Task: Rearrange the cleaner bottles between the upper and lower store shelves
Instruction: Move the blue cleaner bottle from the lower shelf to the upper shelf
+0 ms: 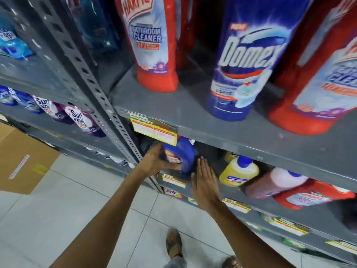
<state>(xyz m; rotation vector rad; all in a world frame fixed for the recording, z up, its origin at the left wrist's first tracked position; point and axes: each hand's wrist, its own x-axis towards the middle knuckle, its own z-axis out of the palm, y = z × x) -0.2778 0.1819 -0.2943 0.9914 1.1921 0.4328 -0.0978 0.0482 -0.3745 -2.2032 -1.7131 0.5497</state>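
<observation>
A blue cleaner bottle (186, 154) stands at the left end of the lower shelf (174, 179), half hidden behind a yellow price tag. My left hand (157, 161) is wrapped around its left side. My right hand (204, 179) is flat, fingers straight and together, just right of the bottle and apart from it. On the upper shelf (241, 128) stand a red Harpic bottle (152, 45), a blue Domex bottle (243, 59) and another red bottle (320, 78).
A yellow bottle (238, 172), a pink bottle (270, 184) and a red bottle (313, 198) sit further right on the lower shelf. A perforated grey post (92, 82) splits the racks. Surf Excel pouches (81, 120) hang left. A cardboard box (21, 161) rests on the tiled floor.
</observation>
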